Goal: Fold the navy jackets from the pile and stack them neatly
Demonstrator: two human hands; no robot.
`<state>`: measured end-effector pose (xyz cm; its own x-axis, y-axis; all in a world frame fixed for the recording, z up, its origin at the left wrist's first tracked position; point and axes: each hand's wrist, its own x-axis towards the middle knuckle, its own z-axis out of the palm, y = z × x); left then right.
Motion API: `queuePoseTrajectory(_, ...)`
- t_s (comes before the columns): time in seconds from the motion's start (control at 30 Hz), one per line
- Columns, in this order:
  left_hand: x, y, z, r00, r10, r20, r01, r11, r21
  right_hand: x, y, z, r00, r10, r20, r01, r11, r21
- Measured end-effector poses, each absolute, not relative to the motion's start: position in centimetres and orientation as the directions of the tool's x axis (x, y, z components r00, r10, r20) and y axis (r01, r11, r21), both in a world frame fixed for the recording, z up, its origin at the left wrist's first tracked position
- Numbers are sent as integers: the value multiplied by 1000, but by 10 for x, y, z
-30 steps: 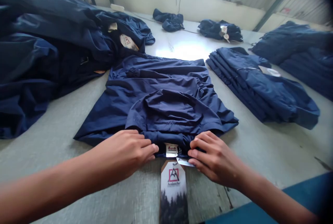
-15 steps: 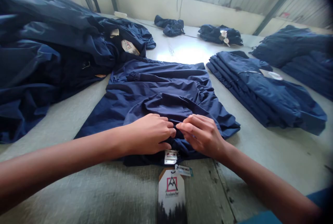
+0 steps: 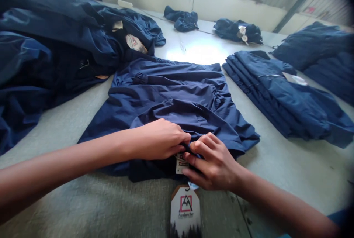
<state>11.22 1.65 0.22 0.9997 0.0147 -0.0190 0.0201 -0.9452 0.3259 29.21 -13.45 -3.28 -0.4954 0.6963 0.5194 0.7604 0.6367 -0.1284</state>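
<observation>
A navy jacket (image 3: 177,90) lies folded in front of me, with its hood toward me and its elastic cuffs folded across the body. My left hand (image 3: 163,140) is closed in a pinch on the dark fabric at the jacket's neck opening. Right beside it, my right hand (image 3: 211,162) has its fingers bent around the same dark edge, and its fingertips partly cover the white neck label (image 3: 181,164). Below the neck, a white hang tag (image 3: 185,210) with a mountain logo lies on the table. A smaller tag is mostly hidden behind my right hand.
A large heap of navy garments (image 3: 61,46) covers the left side. Folded jackets (image 3: 276,94) are stacked at the right, with another pile (image 3: 320,49) behind them. Two rolled bundles (image 3: 181,18) (image 3: 238,31) sit toward the back of the table (image 3: 132,208).
My hands have come together at the neck edge and now grip the dark fabric. My right hand has moved lower, over the neck label and the smaller tag.
</observation>
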Motion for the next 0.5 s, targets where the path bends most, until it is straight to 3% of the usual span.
queuePoseTrajectory(0.2,111,18,8,1000,19,-21,25,-935,354,290,-131,-36,-519,733,439,779,618,-111)
queuePoseTrajectory(0.5,106,18,23,998,57,27,40,-905,423,281,-143,-35,-437,740,511,898,387,208)
